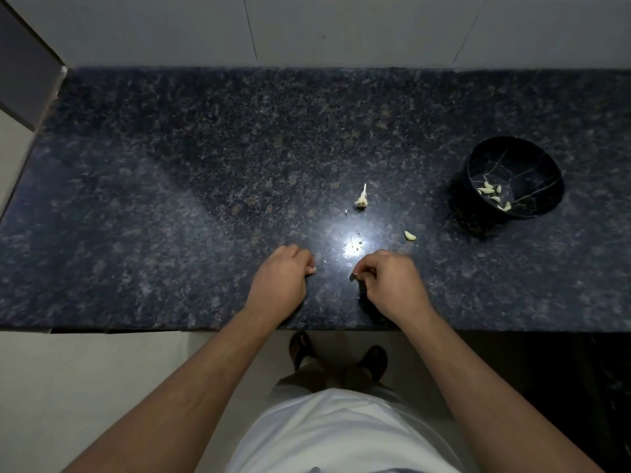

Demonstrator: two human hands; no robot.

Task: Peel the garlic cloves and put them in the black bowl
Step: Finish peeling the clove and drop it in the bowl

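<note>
Head view: both hands are held curled low over the counter (170, 199). The left hand (283, 278) has its fingers tucked in; something small may be pinched, but it cannot be told. The right hand (389, 285) likewise appears to pinch a scrap at the fingertips.

One clove (410, 235) is left lying between the right hand and the bowl (478, 155), beside a stalk (362, 198). It would best be peeled from the root end with the skin dropped clear of the bowl, in which about eight peeled cloves (493, 196) are held.

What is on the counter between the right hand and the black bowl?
In the head view, one loose garlic clove lies on the counter between the right hand and the black bowl. Otherwise that stretch looks bare.
</note>
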